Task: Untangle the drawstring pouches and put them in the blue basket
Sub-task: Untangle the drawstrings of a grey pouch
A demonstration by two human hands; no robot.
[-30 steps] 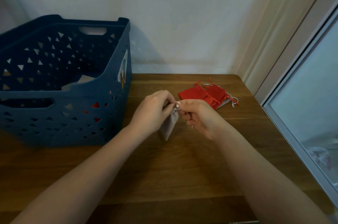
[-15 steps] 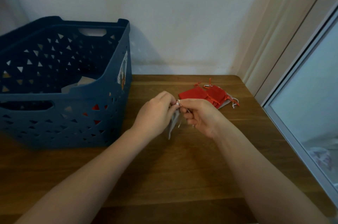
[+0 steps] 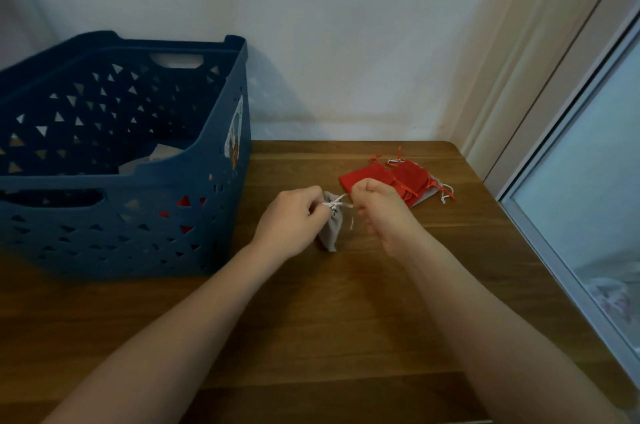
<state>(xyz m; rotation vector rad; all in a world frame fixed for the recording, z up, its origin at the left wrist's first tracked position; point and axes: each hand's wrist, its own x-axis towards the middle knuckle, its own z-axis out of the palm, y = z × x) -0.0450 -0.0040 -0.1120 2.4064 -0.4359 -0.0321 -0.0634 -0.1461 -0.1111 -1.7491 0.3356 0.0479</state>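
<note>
A small grey drawstring pouch (image 3: 330,233) hangs between my hands just above the wooden table (image 3: 311,319). My left hand (image 3: 291,219) pinches its gathered neck. My right hand (image 3: 379,205) pinches the white drawstring (image 3: 341,203), stretched taut between the two hands. Behind my right hand lies a pile of red pouches (image 3: 391,177) with orange strings, with a grey pouch (image 3: 433,189) partly hidden under them. The blue basket (image 3: 138,243) stands at the left and holds a pale pouch (image 3: 152,158); red shows through its side holes.
The white wall runs close behind the table. A window frame (image 3: 554,240) borders the table's right edge. Bare wood lies in front of the basket and under my forearms.
My hands have drawn apart, pulling the white string out straight. The grey pouch has turned and hangs closer to my left hand.
</note>
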